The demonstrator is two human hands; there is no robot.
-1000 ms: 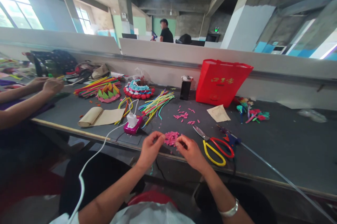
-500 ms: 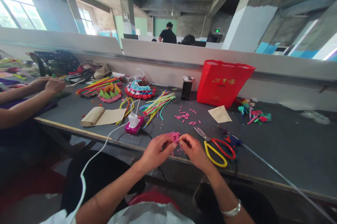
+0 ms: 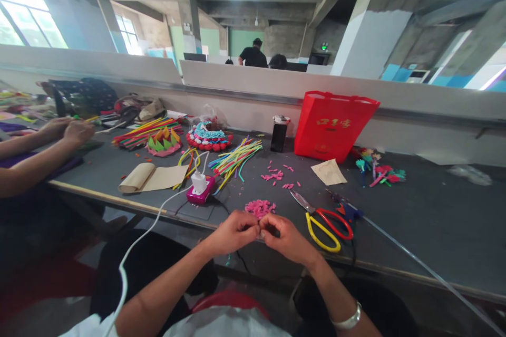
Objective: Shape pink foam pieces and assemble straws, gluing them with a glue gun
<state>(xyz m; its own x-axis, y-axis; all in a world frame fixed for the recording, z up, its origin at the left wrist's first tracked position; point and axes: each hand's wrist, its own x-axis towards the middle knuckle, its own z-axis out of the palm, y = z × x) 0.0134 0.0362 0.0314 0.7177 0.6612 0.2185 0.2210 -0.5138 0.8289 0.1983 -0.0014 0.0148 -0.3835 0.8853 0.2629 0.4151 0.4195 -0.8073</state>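
My left hand (image 3: 233, 232) and my right hand (image 3: 285, 237) meet fingertip to fingertip at the near edge of the dark table (image 3: 415, 221). Both are pinched together on something tiny that I cannot make out. Just beyond the fingers lies a small heap of pink cut pieces (image 3: 260, 208). More pink bits (image 3: 276, 175) are scattered farther back. Red-and-yellow scissors (image 3: 324, 221) lie to the right of my right hand.
A pink charger block with white cable (image 3: 200, 189), coloured sticks (image 3: 234, 157), folded brown paper (image 3: 150, 177), craft cakes (image 3: 208, 135), a black bottle (image 3: 279, 134) and a red bag (image 3: 334, 123) sit on the table. A co-worker's hands (image 3: 73, 130) are at far left.
My hands drew back from the pink heap toward the table's near edge and closed in until their fingertips met.
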